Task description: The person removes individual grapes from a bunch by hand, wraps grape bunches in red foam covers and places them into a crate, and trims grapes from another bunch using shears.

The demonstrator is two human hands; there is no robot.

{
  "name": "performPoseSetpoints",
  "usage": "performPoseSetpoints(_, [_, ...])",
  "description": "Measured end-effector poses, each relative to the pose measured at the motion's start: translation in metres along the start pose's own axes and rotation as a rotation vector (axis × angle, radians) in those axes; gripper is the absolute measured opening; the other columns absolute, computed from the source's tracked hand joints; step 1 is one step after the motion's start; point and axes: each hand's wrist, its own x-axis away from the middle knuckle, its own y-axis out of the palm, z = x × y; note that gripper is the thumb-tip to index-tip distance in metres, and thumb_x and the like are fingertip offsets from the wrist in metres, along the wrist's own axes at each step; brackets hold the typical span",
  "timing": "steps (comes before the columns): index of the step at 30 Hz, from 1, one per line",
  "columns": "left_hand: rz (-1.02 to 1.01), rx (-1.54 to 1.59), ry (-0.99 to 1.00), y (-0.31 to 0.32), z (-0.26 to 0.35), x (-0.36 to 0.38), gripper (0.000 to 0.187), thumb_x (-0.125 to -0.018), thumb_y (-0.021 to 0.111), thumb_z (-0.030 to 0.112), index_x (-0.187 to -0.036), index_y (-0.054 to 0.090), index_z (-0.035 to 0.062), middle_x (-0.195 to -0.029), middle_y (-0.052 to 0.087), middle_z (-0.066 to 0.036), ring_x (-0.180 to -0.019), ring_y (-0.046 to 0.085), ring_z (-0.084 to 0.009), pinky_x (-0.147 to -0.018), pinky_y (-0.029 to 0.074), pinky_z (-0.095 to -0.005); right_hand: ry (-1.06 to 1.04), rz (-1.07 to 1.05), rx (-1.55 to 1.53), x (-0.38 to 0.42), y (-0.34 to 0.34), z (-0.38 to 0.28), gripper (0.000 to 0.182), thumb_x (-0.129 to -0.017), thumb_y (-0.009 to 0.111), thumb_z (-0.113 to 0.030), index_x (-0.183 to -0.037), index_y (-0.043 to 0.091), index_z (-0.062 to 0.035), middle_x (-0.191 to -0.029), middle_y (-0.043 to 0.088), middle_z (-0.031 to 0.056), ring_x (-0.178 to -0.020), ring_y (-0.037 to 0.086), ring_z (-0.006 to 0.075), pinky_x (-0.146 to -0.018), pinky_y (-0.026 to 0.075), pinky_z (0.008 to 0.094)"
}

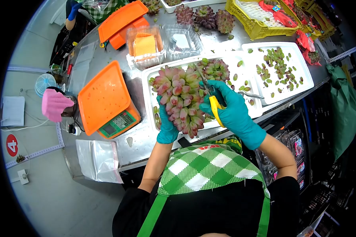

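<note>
A large cluster of pink-green succulent rosettes (180,96) fills the near part of a white tray (149,114). My left hand (168,126), in a teal glove, is closed around its lower left side, with the fingers partly hidden beneath the leaves. My right hand (235,112), also gloved, grips yellow-handled scissors (215,108), their dark blades pointing up along the right side of the cluster. Behind it lies another succulent (215,70) in the same tray. A slim metal tool end (252,95) sticks out beside my right hand; its other end is hidden.
Loose leaves lie in a second white tray (307,79) on the right. An orange scale (105,100) and a clear plastic bag (97,160) are on the left. Clear boxes (182,41), several succulents (205,17) and a yellow crate (255,30) stand farther back.
</note>
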Motion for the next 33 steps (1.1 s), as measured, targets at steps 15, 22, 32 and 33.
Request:
performPoseSetpoints(15, [-0.332, 0.741, -0.18, -0.03, -0.027, -0.019, 0.073, -0.08, 0.03, 0.061, -0.133, 0.018, 0.0123, -0.134, 0.026, -0.012, -0.12, 0.032, -0.028, -0.1, 0.029, -0.0412, -0.415, 0.158, 0.546, -0.035, 0.007, -0.024, 0.056, -0.062, 0.072, -0.03, -0.108, 0.05, -0.0081, -0.079, 0.051, 0.0072, -0.071, 0.051, 0.0221, -0.062, 0.041, 0.035])
performPoseSetpoints(22, [-0.082, 0.279, -0.091, -0.009, -0.02, -0.019, 0.073, -0.08, 0.031, 0.061, -0.133, 0.019, 0.0121, -0.134, 0.027, -0.012, -0.119, 0.033, -0.0277, -0.099, 0.029, -0.041, -0.396, 0.141, 0.588, -0.065, 0.008, -0.017, 0.057, -0.059, 0.076, -0.024, -0.108, 0.051, -0.0088, -0.079, 0.053, 0.0061, -0.067, 0.051, 0.0184, -0.06, 0.043, 0.0306])
performPoseSetpoints(32, [-0.047, 0.193, -0.059, -0.009, -0.012, -0.02, 0.072, -0.08, 0.031, 0.06, -0.133, 0.02, 0.0119, -0.133, 0.028, -0.012, -0.119, 0.034, -0.0274, -0.099, 0.03, -0.0407, 0.027, -0.025, 0.321, -0.048, -0.019, -0.014, 0.061, -0.062, 0.075, -0.032, -0.11, 0.05, -0.0047, -0.08, 0.054, 0.0065, -0.063, 0.05, 0.0135, -0.061, 0.045, 0.027])
performPoseSetpoints(33, [-0.047, 0.186, -0.057, -0.009, -0.012, -0.021, 0.072, -0.08, 0.031, 0.06, -0.133, 0.02, 0.0118, -0.133, 0.028, -0.012, -0.119, 0.034, -0.0274, -0.099, 0.03, -0.0406, 0.013, -0.028, 0.299, -0.047, -0.018, -0.014, 0.06, -0.062, 0.075, -0.031, -0.11, 0.05, -0.0046, -0.08, 0.053, 0.0064, -0.063, 0.05, 0.0134, -0.061, 0.045, 0.0266])
